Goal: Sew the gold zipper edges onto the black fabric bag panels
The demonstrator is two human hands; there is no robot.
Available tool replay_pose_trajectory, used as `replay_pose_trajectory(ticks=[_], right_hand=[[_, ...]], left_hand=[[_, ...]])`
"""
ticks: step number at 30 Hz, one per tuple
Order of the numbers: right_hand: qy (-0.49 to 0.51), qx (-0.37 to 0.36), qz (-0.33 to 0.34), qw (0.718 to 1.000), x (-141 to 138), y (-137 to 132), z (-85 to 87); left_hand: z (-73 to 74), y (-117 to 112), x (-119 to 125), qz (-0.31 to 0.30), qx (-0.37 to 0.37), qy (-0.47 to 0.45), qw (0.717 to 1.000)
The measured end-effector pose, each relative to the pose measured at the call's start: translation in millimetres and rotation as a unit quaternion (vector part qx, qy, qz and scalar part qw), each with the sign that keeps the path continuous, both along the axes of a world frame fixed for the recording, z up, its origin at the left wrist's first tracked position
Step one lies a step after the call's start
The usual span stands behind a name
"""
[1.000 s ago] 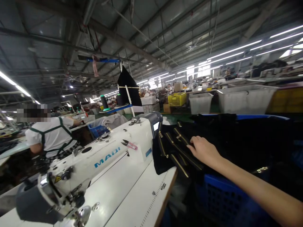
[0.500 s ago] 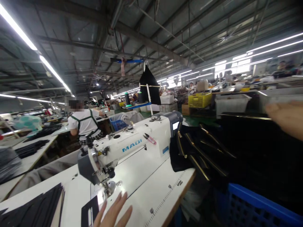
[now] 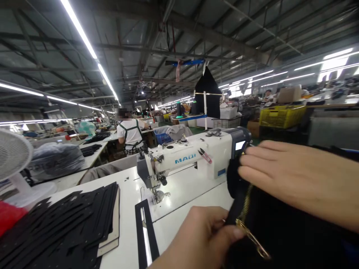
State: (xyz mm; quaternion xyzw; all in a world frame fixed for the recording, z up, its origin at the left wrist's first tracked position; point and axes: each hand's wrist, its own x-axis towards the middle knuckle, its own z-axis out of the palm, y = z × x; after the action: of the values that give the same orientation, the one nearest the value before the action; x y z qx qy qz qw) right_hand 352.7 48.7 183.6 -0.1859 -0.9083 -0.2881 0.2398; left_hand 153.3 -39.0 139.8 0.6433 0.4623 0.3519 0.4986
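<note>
My left hand [image 3: 200, 239] is closed at the bottom centre, pinching a black fabric piece [image 3: 280, 231] near its gold zipper [image 3: 246, 203] and gold pull [image 3: 256, 243]. My right hand [image 3: 291, 177] lies over the top of the same fabric, fingers together and curled over its upper edge. The fabric sits at the right end of the white sewing table [image 3: 179, 194]. A white sewing machine [image 3: 193, 158] stands just left of my hands, with pink thread snips [image 3: 204, 155] on its arm.
A stack of black cut pieces [image 3: 67, 224] lies on the table's left. A black strip [image 3: 144, 231] lies below the needle. A white fan [image 3: 14, 157] is far left. A person in a white shirt [image 3: 130, 134] sits ahead. A yellow crate [image 3: 282, 116] stands right.
The view swung left. My right hand came back from the right onto the black fabric, and my left hand rose from the table and closed on the fabric by the zipper.
</note>
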Motion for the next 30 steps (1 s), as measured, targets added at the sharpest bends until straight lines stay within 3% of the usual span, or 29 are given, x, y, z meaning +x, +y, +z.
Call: replay_pose_trajectory(ticks=[2,4,6,8,9,12,14,16,18,21,26,30], right_hand=[[-0.124,0.035,0.039,0.991,-43,11,13.6],[-0.118,0.060,0.046,0.990,-79,26,5.0],[-0.047,0.032,0.029,0.998,-97,42,-24.7],[0.014,-0.076,-0.010,0.997,-95,55,-66.3],[0.028,-0.143,-0.042,0.988,-89,61,-87.8],[0.065,-0.315,-0.154,0.934,-63,78,-140.4],[0.075,-0.410,-0.208,0.885,-51,90,-160.2],[0.085,-0.464,-0.233,0.850,-48,101,-169.6],[0.102,-0.479,-0.242,0.838,-53,112,-172.6],[0.121,-0.473,-0.254,0.835,-65,126,-170.2],[0.153,-0.437,-0.213,0.860,-82,135,-149.2],[0.161,-0.388,-0.201,0.885,-88,141,-140.4]], left_hand=[[-28.3,8,-7,0.041,-0.079,-0.114,0.989],[-63.6,15,-20,0.120,-0.126,-0.177,0.969],[-97.9,16,-39,0.193,-0.193,-0.206,0.940],[-121.4,8,-62,0.219,-0.244,-0.207,0.922],[-126.8,2,-73,0.217,-0.245,-0.174,0.929],[-116.4,-11,-100,0.202,-0.160,0.101,0.961],[-95.7,-11,-109,0.200,-0.058,0.318,0.925],[-76.0,-2,-112,0.154,0.022,0.444,0.883],[-65.3,11,-112,0.071,0.039,0.492,0.867],[-69.7,24,-114,-0.003,0.040,0.508,0.861],[-97.3,33,-124,0.018,0.182,0.526,0.831],[-102.9,38,-120,0.013,0.219,0.540,0.812]])
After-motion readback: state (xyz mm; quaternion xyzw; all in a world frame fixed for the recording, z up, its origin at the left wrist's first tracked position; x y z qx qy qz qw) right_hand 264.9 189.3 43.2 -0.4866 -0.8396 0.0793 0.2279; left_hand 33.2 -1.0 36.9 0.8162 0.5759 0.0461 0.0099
